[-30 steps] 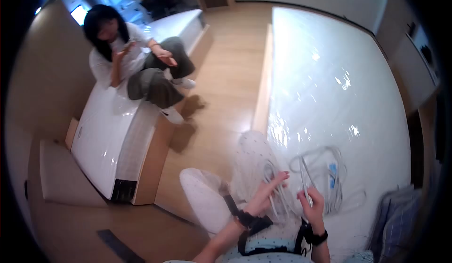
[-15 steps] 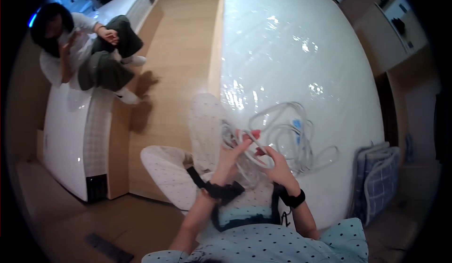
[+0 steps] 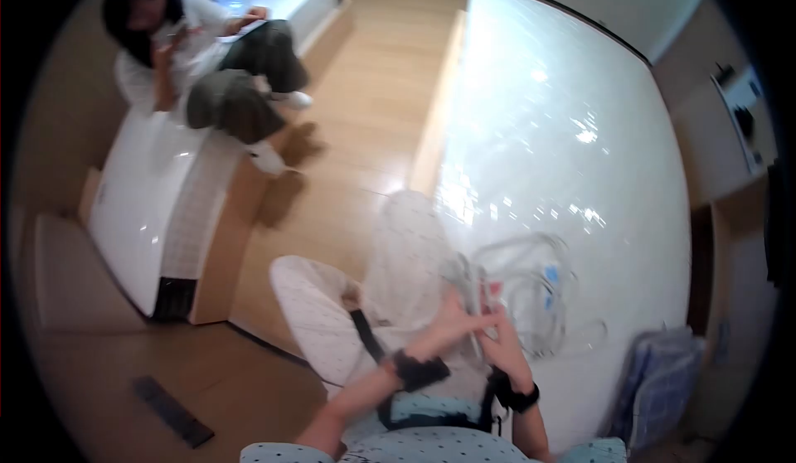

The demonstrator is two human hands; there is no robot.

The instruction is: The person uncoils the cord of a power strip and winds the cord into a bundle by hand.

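Note:
A grey-white cable (image 3: 471, 285) is bunched in loops above my lap, blurred by motion. My left hand (image 3: 454, 324) is closed around these loops. Close against it, my right hand (image 3: 502, 343) has its fingers bent onto the same cable, and the two hands meet. More loose coils of cable (image 3: 535, 351) lie on the plastic-wrapped mattress just right of my hands, with blue tags (image 3: 550, 285) among them. The fingertips are partly hidden behind the cable and smeared.
Another person (image 3: 207, 65) sits on a second wrapped mattress (image 3: 137, 206) at the left. A folded checked blue cloth item (image 3: 659, 384) stands at the lower right. My bent legs are in front of me, beside the large mattress (image 3: 572, 148). A dark strip (image 3: 172, 412) lies lower left.
My hands have come together, the right one nearer the left, with the cable loops between them. The view has swung left and then back right. The seated person's lower hand has shifted.

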